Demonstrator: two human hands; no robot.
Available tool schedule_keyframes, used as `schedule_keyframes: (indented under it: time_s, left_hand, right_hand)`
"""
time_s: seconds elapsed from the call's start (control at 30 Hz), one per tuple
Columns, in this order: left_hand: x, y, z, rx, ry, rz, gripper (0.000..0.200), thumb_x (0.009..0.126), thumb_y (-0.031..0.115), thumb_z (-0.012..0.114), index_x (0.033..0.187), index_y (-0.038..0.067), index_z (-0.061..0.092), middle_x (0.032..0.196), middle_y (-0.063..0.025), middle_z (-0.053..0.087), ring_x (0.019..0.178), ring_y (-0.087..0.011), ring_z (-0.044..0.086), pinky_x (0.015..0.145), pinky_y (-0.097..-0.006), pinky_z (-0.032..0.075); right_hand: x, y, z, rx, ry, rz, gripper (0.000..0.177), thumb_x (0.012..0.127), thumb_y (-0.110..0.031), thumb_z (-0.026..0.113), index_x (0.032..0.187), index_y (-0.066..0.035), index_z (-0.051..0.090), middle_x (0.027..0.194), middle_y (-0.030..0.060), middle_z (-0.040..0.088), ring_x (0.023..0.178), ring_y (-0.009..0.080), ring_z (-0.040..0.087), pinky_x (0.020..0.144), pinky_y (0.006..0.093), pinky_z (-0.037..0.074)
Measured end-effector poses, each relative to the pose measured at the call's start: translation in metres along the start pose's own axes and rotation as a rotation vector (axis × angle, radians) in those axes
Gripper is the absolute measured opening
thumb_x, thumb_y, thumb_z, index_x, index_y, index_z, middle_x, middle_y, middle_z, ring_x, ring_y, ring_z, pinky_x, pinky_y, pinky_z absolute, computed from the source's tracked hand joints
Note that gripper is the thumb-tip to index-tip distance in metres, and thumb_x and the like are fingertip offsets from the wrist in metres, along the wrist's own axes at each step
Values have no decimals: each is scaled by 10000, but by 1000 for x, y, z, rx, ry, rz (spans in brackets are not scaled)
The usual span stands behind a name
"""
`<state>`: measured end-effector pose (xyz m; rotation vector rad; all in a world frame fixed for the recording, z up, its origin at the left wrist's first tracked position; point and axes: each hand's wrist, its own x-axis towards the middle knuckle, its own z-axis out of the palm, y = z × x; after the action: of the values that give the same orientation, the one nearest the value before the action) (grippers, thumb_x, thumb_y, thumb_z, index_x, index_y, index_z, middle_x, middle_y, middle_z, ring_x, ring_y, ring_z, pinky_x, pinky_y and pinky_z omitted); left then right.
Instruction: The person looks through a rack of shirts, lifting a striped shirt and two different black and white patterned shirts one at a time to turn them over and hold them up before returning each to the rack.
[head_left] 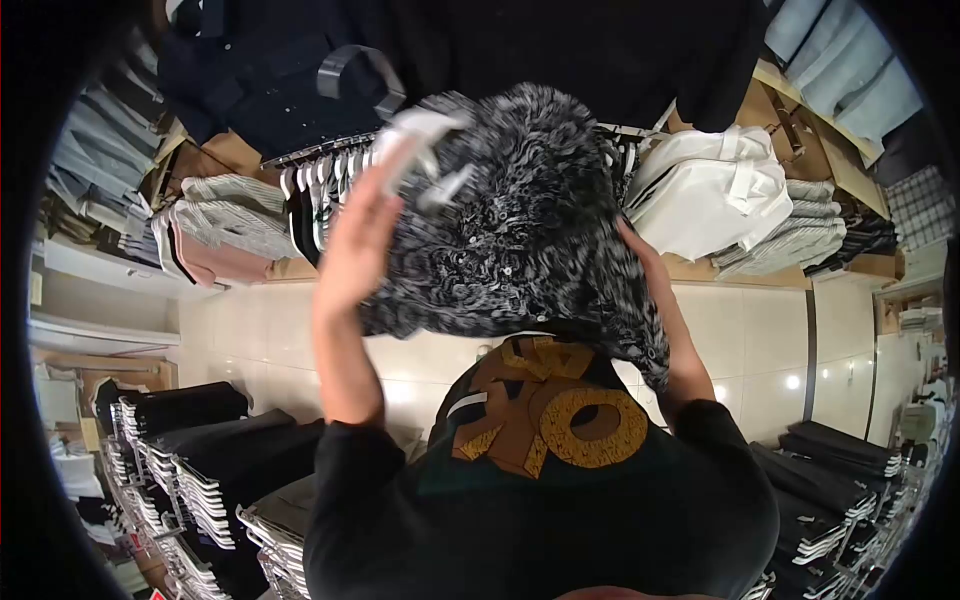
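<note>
A black-and-grey patterned shirt (510, 230) with small light buttons hangs in front of my chest, blurred by motion. My left hand (358, 250) is raised along its left edge, fingers pointing up and smeared. Close to those fingertips is a blurred white piece (425, 130), perhaps a hanger, and a small white tag (448, 187) lies against the cloth. At the shirt's right edge my right hand (650, 275) grips the fabric; most of its fingers are hidden behind the cloth.
Ahead, a rail carries white hangers (318, 185), with dark garments (560, 50) above. Striped shirts (235, 210) hang at left, a white garment (715, 195) at right. Racks of black trousers (220, 440) stand on both sides near me, over a pale tiled floor (250, 335).
</note>
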<state>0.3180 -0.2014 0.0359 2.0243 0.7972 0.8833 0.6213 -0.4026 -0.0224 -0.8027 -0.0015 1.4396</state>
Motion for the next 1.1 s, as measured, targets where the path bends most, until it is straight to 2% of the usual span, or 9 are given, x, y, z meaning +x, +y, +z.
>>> schedule_keyframes:
  time_s: [0.07,0.13,0.2,0.3,0.5,0.57,0.63,0.83,1.1]
  left_hand:
    - [-12,25,48,-69,-130,201,316,1033,88,597,1320,113,728,1118,-128,643,1037,-229,542,1022,-365,436]
    - [-27,26,79,-8,-262,134,407,903,145,787,1303,100,730,1126,-164,588,1042,-270,580,956,-358,474]
    - [-44,45,101,-29,-190,165,508,800,207,878,1249,30,719,1150,-201,576,1041,-336,611,908,-394,510]
    - [-56,52,110,-28,-194,75,498,788,159,868,1224,-19,704,1265,-260,563,1169,-406,583,1004,-420,474]
    - [-52,19,122,-38,-141,48,230,881,-10,663,1095,-79,712,1112,-267,652,1140,-458,617,1125,-422,419]
    - [-45,15,121,-75,-24,124,194,866,-31,651,1048,-65,710,969,-242,582,898,-404,609,765,-416,493]
    - [-37,19,122,-113,64,135,146,846,-47,621,963,-72,705,912,-229,579,854,-398,613,734,-401,485]
    - [-20,38,109,106,116,69,95,712,8,746,778,-27,688,887,-176,570,799,-374,628,719,-428,506]
    - [-14,47,115,268,95,147,98,713,33,769,779,-9,710,954,-201,581,815,-425,678,713,-493,536]
  right_hand:
    - [5,3,40,-74,-24,-78,389,1067,-317,593,1277,1,667,1192,148,746,1027,245,747,925,403,607]
    - [26,1,44,-153,-49,-151,363,1076,-302,574,1249,-1,677,1192,155,745,1034,257,744,937,408,602]
    - [57,5,30,326,-602,236,342,1094,-285,525,1220,-1,670,1162,156,740,1039,271,731,940,421,601]
    - [48,10,49,207,-76,-111,318,1079,-223,541,1279,2,643,1217,155,732,1107,292,709,1012,446,567]
    - [60,11,41,195,-103,-148,361,1106,-280,488,1311,-17,626,1235,145,722,1123,285,697,1003,449,565]
    - [45,19,59,148,-56,-293,388,1112,-328,486,1350,-43,595,1294,128,696,1164,268,673,1015,432,550]
    - [25,31,63,77,-33,-335,409,1089,-332,533,1388,-54,567,1297,86,673,1215,227,638,1058,390,504]
    - [-19,52,63,-1322,-254,-724,894,781,-154,876,1532,-30,407,1400,111,531,1278,200,546,1063,342,453]
    - [13,49,43,-1095,-42,-773,227,942,-31,672,1166,2,655,859,46,674,778,81,592,719,258,490]
